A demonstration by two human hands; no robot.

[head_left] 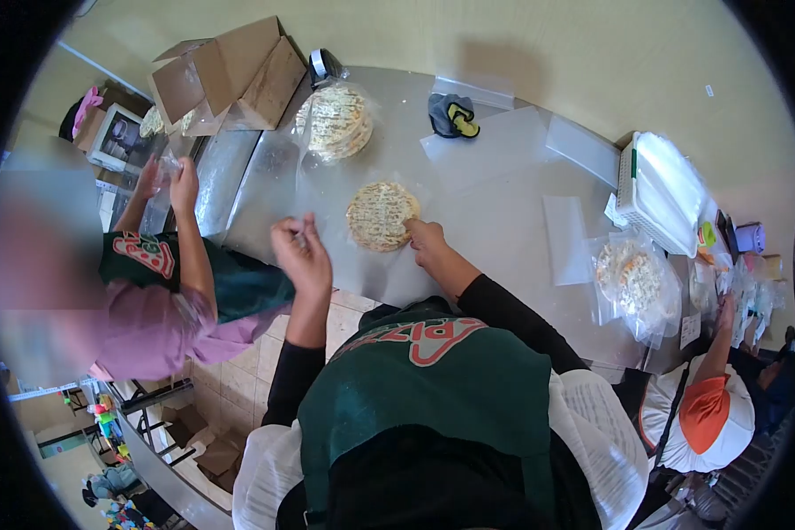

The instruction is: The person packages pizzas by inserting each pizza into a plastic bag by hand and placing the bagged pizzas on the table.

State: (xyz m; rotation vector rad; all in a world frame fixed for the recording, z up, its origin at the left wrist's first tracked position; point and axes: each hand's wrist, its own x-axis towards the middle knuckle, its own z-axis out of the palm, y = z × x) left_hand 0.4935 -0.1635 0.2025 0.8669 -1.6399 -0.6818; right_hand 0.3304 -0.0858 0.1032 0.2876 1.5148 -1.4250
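Note:
A round, flat pizza base [382, 217] with browned streaks lies on the metal table in front of me, clear plastic film around it. My right hand [435, 251] pinches its right edge between thumb and fingers. Raised left of the base and apart from it, my left hand [305, 258] has its fingers curled in towards the thumb; what they hold, if anything, is too small to make out. Beyond sits a stack of similar bases [336, 122] in clear plastic.
An opened cardboard box [230, 78] and a tape roll [323, 65] stand at the back left. A co-worker's hands [170, 177] hold clear plastic at left. Right are bagged shredded food [636, 278], a white basket [629, 181] and another person's arm [724, 329]. A dark-and-yellow object [455, 117] lies at the back.

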